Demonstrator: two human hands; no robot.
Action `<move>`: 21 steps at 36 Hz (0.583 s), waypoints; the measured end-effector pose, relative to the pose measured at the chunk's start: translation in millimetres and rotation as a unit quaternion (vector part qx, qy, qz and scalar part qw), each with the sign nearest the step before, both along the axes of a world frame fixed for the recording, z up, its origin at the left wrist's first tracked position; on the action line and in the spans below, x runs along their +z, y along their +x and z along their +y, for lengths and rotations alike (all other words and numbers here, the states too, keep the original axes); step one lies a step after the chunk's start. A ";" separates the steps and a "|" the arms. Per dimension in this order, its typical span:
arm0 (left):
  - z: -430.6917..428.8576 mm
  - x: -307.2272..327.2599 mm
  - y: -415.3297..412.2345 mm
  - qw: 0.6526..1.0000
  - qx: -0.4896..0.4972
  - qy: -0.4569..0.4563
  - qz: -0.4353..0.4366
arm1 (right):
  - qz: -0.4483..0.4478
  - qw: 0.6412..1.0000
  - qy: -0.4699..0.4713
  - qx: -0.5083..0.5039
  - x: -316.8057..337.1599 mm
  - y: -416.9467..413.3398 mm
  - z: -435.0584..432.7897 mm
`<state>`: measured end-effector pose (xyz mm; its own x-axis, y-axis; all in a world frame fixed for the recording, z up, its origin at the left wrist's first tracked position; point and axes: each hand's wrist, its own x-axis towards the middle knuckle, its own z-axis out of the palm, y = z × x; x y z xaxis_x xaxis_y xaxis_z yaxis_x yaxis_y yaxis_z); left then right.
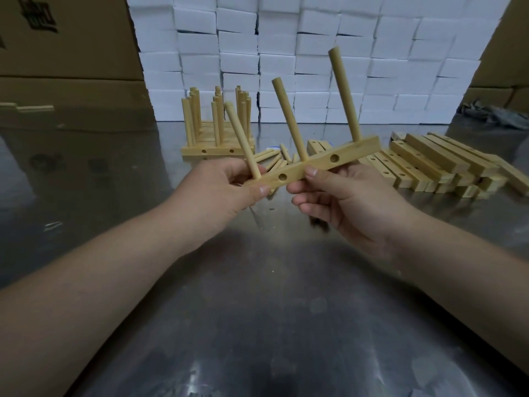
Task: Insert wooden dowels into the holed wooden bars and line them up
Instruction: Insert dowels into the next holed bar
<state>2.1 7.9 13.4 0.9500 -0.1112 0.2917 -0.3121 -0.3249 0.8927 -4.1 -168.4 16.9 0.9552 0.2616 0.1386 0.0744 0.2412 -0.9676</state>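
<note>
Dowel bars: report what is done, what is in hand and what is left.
Done: a block of doweled bars stands lined up at the back. In hand: the left hand and right hand pinch a bar with three dowels standing in it, not yet set with the others. Left: loose dowels and a pile of bare bars on the table.

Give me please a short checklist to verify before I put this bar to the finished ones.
1. Three dowels stand in the bar: ok.
2. Left hand and right hand both grip the bar: ok.
3. Dowels pushed fully down: cannot tell.
4. Table before the finished row free: ok.
5. Loose dowels beside that row, away from the landing place: cannot tell.
</note>
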 end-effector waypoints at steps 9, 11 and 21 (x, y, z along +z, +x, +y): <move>14.5 2.7 12.9 0.994 0.097 0.003 -0.048 | -0.165 0.940 -0.296 -0.024 -11.7 -10.3 5.8; 21.4 4.7 18.9 0.991 0.129 -0.005 -0.046 | -0.206 0.916 -0.344 0.001 -16.1 -12.9 7.5; 95.1 27.5 51.6 0.946 0.250 0.206 -0.026 | -0.196 0.905 -0.376 0.023 -17.6 -12.1 6.3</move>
